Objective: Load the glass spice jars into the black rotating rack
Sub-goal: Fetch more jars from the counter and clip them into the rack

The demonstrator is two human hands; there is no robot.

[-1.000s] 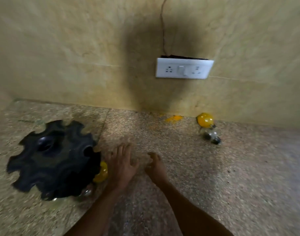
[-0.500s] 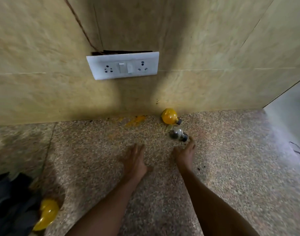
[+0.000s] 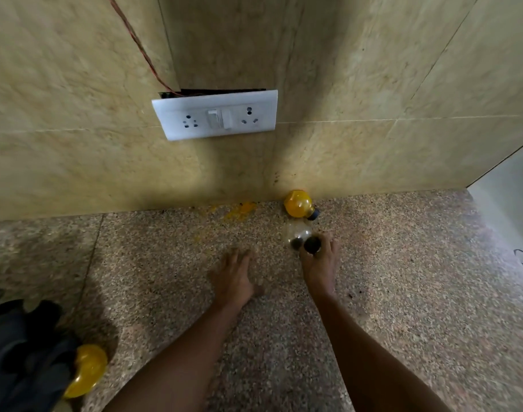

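A clear glass spice jar (image 3: 297,233) with a black cap lies on its side on the speckled counter near the wall. My right hand (image 3: 319,267) grips it at the capped end. Just behind it a jar of yellow spice (image 3: 298,204) lies against the wall. My left hand (image 3: 232,281) rests flat on the counter with straight fingers, holding nothing. The black rotating rack (image 3: 19,352) shows at the bottom left edge, with another yellow jar (image 3: 88,370) seated in one of its slots.
A white socket plate (image 3: 215,115) with a loose wire sits on the tiled wall above. Spilled yellow powder (image 3: 239,210) stains the counter at the wall's foot. The counter's right end (image 3: 474,197) meets a pale surface with a cable.
The view has swung right, away from the rack. My right hand reached forward to the clear jar and took hold of it. My left hand left the rack and settled on the counter.
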